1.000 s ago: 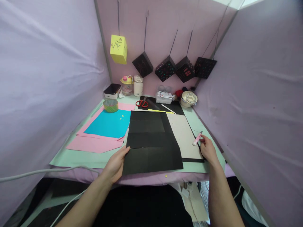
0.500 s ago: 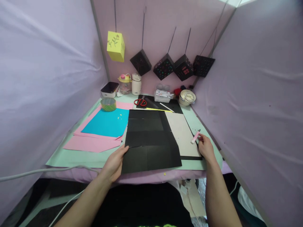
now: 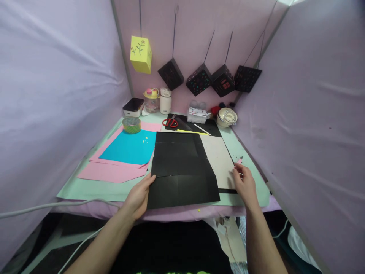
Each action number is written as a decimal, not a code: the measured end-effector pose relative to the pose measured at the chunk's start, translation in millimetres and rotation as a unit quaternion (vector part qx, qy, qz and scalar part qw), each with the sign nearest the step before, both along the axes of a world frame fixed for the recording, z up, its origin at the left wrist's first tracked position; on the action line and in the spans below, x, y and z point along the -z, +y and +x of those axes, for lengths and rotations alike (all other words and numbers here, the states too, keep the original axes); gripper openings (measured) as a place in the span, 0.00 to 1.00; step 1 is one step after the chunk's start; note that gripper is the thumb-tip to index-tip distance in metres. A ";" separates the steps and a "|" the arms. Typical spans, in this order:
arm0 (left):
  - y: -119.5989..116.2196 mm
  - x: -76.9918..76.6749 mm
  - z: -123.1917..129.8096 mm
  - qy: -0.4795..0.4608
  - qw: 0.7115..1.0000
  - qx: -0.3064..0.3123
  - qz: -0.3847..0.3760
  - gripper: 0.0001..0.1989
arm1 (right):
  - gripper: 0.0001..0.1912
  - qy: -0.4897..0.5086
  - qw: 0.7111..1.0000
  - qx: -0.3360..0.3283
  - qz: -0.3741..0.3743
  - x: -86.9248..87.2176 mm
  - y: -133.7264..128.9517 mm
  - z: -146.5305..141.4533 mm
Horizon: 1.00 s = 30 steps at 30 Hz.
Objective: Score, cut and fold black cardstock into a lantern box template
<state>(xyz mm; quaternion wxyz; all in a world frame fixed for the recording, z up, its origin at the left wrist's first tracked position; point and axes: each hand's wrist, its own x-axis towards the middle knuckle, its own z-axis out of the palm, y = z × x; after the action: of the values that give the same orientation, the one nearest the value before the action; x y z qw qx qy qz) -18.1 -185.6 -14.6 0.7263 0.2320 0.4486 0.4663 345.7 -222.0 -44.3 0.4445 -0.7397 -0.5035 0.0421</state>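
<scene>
My left hand [image 3: 139, 196] grips the left edge of a folded black card sheet [image 3: 182, 163], thumb on top and fingers beneath. Cut slits and crease lines run across the sheet, and its near edge reaches the table's front. To the right, my right hand [image 3: 244, 182] hovers over the edge of a pale board [image 3: 218, 161], its fingers loosely curled and apart with nothing seen between them. A pink craft knife [image 3: 240, 161] lies just beyond that hand, partly hidden by it.
Blue paper [image 3: 129, 148] and pink paper [image 3: 111, 172] lie at left with a tape roll [image 3: 131, 125]. Red-handled scissors [image 3: 170, 122], a box of pens [image 3: 197, 114] and a cream container [image 3: 227, 117] are at the back. Decorated paper cubes hang above, including a yellow one [image 3: 141, 54].
My right hand has moved left and now covers most of the craft knife, which stays where it lay. My left hand keeps its hold on the black card sheet.
</scene>
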 end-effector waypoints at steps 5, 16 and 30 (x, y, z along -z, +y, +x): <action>-0.7 -3.9 2.5 -0.018 1.000 -0.015 -0.004 0.18 | 0.27 0.168 0.971 -0.138 -0.101 -16.3 -8.8 -39.3; -2.1 -1.0 1.4 -0.038 0.998 -0.020 0.039 0.16 | 0.29 0.400 0.904 -0.139 -0.066 -24.9 -7.0 -57.0; -1.0 -8.4 1.4 -0.004 0.998 -0.013 0.057 0.22 | 0.28 0.393 0.909 -0.138 -0.031 -29.6 -10.9 -60.2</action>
<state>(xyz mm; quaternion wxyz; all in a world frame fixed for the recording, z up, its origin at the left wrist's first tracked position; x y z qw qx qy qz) -16.7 -186.5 -6.2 0.7078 0.2648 0.4212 0.5015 285.5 -233.0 -14.6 0.5730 -0.6001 -0.3833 0.4057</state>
